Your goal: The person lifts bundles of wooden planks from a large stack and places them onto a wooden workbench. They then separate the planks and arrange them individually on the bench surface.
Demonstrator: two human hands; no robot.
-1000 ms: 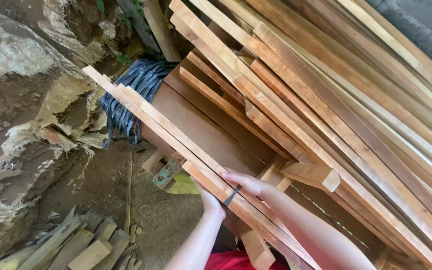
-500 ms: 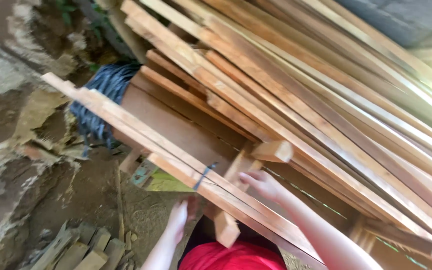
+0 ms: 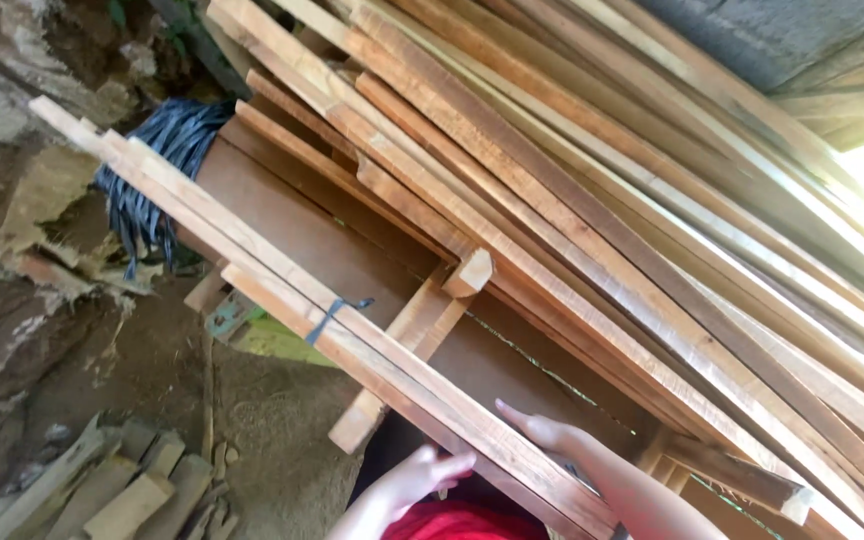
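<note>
1. A bundle of long wooden slats (image 3: 282, 290) runs on a slant from between the two hands up and away to the far left, where its ends stick out past a coil of dark cord.
2. A thin dark strap (image 3: 337, 312) wraps across the bundle, well up the slats from both hands.
3. The right hand (image 3: 542, 432) lies on the upper side of the bundle near its close end, fingers stretched out flat along the wood and not curled; the forearm leads down to the lower edge of the view.
4. The left hand (image 3: 422, 470) sits under the lower edge of the same bundle, just beside the right hand with the slats between them. Its fingers are loosely bent up against the wood; whether they grip it I cannot tell.
5. Below the hands shows a bit of red cloth (image 3: 462, 522).
6. Just beyond the hands, a short wooden block (image 3: 407, 360) leans out from under the bundle.
7. Above and to the right of the right hand, a big stack of long planks (image 3: 602, 200) slants across the view.
8. Far up the bundle lies the coil of dark cord (image 3: 157, 160).
9. Left of the left hand are bare earth, rough rock (image 3: 2, 200) and short wood offcuts (image 3: 122, 485) on the ground.
</note>
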